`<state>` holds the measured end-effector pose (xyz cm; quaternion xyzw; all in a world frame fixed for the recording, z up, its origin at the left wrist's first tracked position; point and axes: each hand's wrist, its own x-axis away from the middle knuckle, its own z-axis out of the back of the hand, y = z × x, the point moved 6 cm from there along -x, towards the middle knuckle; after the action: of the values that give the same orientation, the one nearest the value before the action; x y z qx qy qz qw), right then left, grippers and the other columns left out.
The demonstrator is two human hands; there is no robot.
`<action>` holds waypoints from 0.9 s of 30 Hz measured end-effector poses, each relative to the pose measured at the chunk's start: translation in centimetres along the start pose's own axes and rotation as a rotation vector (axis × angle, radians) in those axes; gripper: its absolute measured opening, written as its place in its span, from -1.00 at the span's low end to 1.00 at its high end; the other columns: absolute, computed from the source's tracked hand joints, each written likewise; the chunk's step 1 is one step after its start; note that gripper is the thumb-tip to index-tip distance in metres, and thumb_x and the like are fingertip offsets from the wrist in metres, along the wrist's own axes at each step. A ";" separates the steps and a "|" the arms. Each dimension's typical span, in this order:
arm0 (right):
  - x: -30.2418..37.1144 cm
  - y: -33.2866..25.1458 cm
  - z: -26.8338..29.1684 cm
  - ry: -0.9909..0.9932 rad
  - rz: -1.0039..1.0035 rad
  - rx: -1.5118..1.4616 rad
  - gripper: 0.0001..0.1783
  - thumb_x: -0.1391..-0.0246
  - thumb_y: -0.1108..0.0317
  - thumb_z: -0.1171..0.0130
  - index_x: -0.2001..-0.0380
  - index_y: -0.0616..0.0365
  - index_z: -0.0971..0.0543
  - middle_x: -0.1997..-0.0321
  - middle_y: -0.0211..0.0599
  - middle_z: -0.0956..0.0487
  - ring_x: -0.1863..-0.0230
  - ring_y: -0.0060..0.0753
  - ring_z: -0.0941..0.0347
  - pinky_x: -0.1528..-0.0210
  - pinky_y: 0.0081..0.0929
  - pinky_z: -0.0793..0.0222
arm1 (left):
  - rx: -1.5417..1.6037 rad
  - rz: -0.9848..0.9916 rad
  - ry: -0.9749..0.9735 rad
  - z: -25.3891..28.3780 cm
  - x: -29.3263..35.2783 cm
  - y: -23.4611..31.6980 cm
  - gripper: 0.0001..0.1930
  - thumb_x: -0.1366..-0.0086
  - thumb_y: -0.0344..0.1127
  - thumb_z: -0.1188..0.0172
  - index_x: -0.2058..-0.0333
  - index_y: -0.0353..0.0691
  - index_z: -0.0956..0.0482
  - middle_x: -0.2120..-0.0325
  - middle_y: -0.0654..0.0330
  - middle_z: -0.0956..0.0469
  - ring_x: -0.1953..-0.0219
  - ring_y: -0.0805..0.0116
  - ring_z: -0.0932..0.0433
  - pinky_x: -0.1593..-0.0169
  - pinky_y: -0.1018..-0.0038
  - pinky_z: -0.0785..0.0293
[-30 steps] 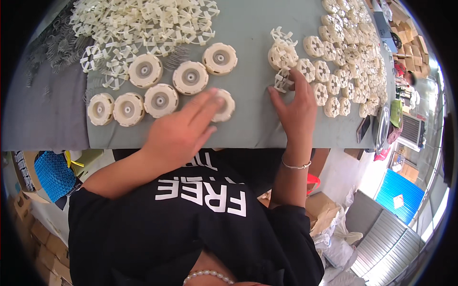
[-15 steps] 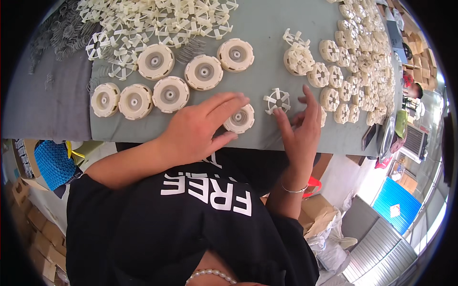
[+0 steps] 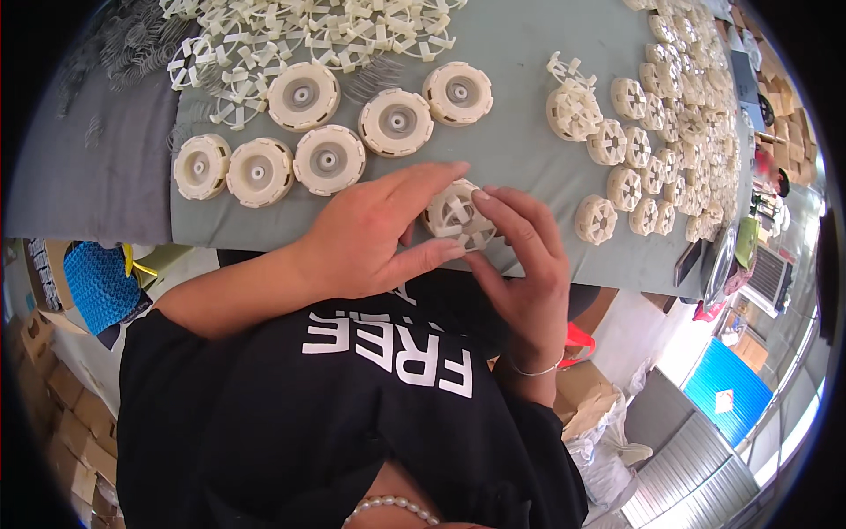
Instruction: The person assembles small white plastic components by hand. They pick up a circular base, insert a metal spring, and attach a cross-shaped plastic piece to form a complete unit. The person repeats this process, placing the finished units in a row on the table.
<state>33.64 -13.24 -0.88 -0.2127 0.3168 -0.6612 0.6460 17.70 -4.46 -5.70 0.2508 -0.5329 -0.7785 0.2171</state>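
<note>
Held at the near edge of a grey-green cloth-covered table point(image 3: 520, 97): one round cream plastic housing point(image 3: 432, 214), under one white spoked clip ring point(image 3: 458, 212). Clasped from its left side by the left hand point(image 3: 374, 227), with fingers along the far rim and thumb at the near rim. Pinched at the right side between fingertips and thumb of the right hand point(image 3: 533, 264); too covered to tell whether fully seated. Grouped to the left, open faces up: six more cream housings point(image 3: 329, 160), three in a near row and three behind. Beyond: a tangled heap of clip rings point(image 3: 326, 26), too many to count, with one small bunch of grey coil springs point(image 3: 374, 81) at its near side and a larger dark spring pile point(image 3: 132, 48) at far left. Off to the right: one housing topped by loose clip rings point(image 3: 573, 113), then dense rows of spoke-faced housings point(image 3: 652, 176), beyond exact count. Counted also: one dark phone-like slab point(image 3: 688, 263), one metal tray point(image 3: 719, 264), one silver bracelet point(image 3: 539, 371) on the right wrist, one pearl necklace point(image 3: 392, 505)
</note>
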 end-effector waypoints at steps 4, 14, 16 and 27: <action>-0.7 0.8 0.1 -0.114 -0.041 -0.013 -0.29 0.16 0.53 -0.53 -0.18 0.04 -0.65 -0.16 -0.22 -0.62 -0.13 -0.05 -0.60 -0.11 -0.21 -0.58 | -0.038 0.017 0.023 -0.2 -0.1 -0.1 -0.34 -0.36 -0.27 -0.37 -0.39 -0.26 -0.40 -0.11 -0.02 -0.61 0.46 0.29 -0.56 0.29 0.40 -0.56; -1.0 1.7 -0.4 -0.095 0.013 0.156 -0.32 0.16 0.35 -0.61 -0.14 0.05 -0.68 -0.17 -0.24 -0.65 -0.15 -0.05 -0.58 -0.17 -0.17 -0.53 | -0.097 0.082 0.061 -0.4 -0.2 -0.4 -0.39 -0.33 -0.36 -0.38 -0.35 -0.21 -0.46 -0.18 0.06 -0.63 0.46 0.37 -0.58 0.30 0.41 -0.59; -0.3 2.6 1.7 -0.061 0.002 0.195 -0.31 0.19 0.36 -0.63 -0.12 0.06 -0.68 -0.16 -0.23 -0.66 -0.15 -0.07 -0.58 -0.18 -0.15 -0.52 | -0.139 0.007 0.074 0.2 -0.2 0.6 -0.39 -0.33 -0.35 -0.39 -0.34 -0.20 -0.47 -0.17 0.06 -0.63 0.44 0.37 -0.60 0.31 0.41 -0.60; -9.2 9.6 7.1 0.278 -0.189 0.335 -0.36 0.00 0.22 -0.57 -0.16 0.17 -0.65 -0.16 -0.06 -0.67 -0.22 0.03 -0.54 -0.28 -0.14 -0.45 | -0.832 0.112 0.114 1.1 -7.9 1.1 -0.29 -0.24 -0.30 -0.40 -0.36 -0.13 -0.37 -0.26 0.14 -0.47 0.18 0.14 -0.74 0.29 0.33 -0.69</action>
<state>46.17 -4.81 -1.36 -0.0383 0.2672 -0.7851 0.5575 23.27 0.78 -3.09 0.1550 -0.1732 -0.8991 0.3709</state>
